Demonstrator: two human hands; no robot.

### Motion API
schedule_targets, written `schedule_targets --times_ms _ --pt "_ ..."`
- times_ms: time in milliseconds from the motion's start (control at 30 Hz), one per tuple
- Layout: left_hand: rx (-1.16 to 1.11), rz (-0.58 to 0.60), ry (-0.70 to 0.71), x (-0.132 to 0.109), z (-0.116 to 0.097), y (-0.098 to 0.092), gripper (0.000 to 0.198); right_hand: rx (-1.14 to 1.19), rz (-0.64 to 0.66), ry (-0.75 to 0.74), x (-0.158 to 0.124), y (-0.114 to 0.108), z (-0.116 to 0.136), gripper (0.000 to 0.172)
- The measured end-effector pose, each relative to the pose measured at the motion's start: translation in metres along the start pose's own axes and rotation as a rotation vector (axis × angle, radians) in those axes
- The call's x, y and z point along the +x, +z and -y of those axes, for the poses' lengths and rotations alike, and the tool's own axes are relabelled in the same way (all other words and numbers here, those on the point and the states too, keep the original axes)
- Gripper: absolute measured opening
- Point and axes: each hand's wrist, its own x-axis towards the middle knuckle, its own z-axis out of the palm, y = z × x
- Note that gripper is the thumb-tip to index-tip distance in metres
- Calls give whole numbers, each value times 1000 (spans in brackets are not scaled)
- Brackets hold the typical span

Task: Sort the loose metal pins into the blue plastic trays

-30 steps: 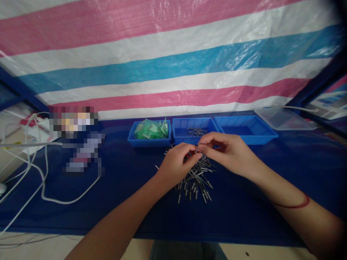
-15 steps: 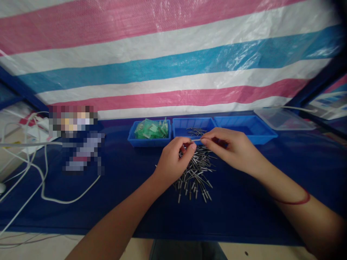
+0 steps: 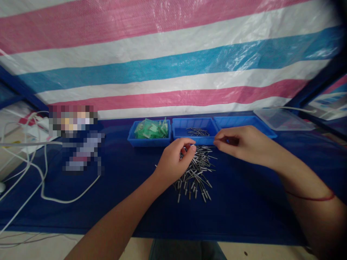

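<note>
A heap of silvery blind rivets [image 3: 197, 169] lies on the blue tabletop, partly hidden behind my left hand. My left hand [image 3: 175, 159] is above the heap's left side, its fingers curled and closed. A small bright end of a blind rivet [image 3: 192, 145] shows at its thumb and fingertips. To the right of the heap, my right hand [image 3: 240, 146] is closed in a pinch near the front of the trays. Whatever its fingertips hold, if anything, cannot be made out. Several more rivets [image 3: 197, 131] lie in the middle blue tray [image 3: 180, 126], just behind the hands.
The left blue tray [image 3: 131, 138] holds green plastic bags [image 3: 151, 129]. Another blue tray [image 3: 245, 122] stands at the right, beside a clear plastic lid [image 3: 284, 120]. White cables [image 3: 45, 180] sprawl across the left side. A striped sheet [image 3: 168, 65] hangs behind the table.
My right hand has moved right, away from my left hand, and the rivet that spanned their fingertips no longer shows between them. My left hand has hardly moved.
</note>
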Motion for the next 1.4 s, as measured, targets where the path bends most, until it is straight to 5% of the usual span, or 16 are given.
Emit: schedule_targets --times_ms 133,300,500,733,867,1033,1400 --pt "5 9 -8 0 1 1 17 -89 289 -11 0 6 -4 12" --pt "22 36 -5 0 2 1 17 -210 361 41 1 18 -6 12" --pt "101 113 68 0 5 0 20 -219 297 -19 0 18 -4 10" --pt "235 226 141 1 7 1 24 199 222 -197 0 17 14 12" --pt "187 271 143 1 9 1 23 340 126 -139 -1 19 23 12" --pt "123 192 92 0 10 2 20 544 26 -11 -1 29 26 18" --pt "160 215 92 1 10 3 18 339 -56 -106 -1 34 32 12"
